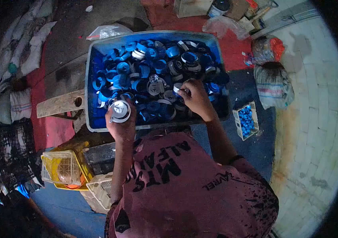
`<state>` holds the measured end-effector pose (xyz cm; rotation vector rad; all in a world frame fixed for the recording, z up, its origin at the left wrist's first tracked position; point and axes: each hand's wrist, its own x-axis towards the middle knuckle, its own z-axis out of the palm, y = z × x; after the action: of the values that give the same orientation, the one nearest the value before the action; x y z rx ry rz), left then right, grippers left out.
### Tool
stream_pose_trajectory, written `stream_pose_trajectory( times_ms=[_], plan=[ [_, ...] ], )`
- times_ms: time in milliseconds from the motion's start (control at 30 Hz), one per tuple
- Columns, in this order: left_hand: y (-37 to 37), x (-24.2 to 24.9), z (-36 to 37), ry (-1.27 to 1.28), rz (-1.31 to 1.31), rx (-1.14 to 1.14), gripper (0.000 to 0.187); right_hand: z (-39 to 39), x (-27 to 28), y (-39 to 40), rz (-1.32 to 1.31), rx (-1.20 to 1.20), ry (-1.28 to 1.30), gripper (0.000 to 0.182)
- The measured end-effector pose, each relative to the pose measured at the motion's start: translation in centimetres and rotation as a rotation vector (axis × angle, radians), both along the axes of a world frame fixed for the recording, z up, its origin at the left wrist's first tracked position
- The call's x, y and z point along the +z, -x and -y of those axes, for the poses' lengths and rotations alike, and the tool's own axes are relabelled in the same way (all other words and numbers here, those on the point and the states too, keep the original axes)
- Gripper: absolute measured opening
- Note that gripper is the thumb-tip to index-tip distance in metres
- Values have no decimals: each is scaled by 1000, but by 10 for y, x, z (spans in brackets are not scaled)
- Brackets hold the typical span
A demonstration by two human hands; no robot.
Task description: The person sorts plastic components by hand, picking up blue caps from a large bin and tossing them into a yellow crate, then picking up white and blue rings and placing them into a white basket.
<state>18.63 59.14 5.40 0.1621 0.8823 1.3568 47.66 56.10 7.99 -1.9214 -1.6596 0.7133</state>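
A big bluish tub full of blue, white and dark round plastic caps lies in front of me. Over its near left corner, my left hand is closed around a white round cap, its printed or moulded face turned up. Toward the right of the tub, my right hand reaches over the pile with fingers pinched at a small white cap. Part of that cap is hidden behind the fingers. Beneath both hands the caps overlap loosely, several with white rims.
A small pale crate of blue pieces sits on the floor at right. Left of the tub juts a wooden board. A yellow crate stands at lower left. Filled sacks line the right wall, and a clear plastic bag lies behind the tub.
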Motion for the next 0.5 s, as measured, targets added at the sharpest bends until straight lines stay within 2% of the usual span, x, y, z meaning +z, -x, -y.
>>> stream_pose_trajectory(
  times_ms=[33,67,167,200,300,333,500],
  plan=[
    [-5,6,-2,24,234,16,37,-2,8,3,-112,-30,-63,21],
    [-12,14,-1,110,330,48,37,-4,20,10,-275,-30,-173,17],
    [-27,28,-3,76,415,41,39,-9,54,34,-366,130,-452,17],
    [-30,33,-2,10,378,-56,42,-9,62,40,-382,228,-446,18],
    [-29,17,0,16,195,-46,47,-4,71,68,-342,433,-579,21],
    [-23,15,5,-62,293,-173,48,-2,67,77,-335,502,-586,22],
    [-29,12,11,5,368,-99,49,6,42,97,-203,743,-583,22]
  ],
)
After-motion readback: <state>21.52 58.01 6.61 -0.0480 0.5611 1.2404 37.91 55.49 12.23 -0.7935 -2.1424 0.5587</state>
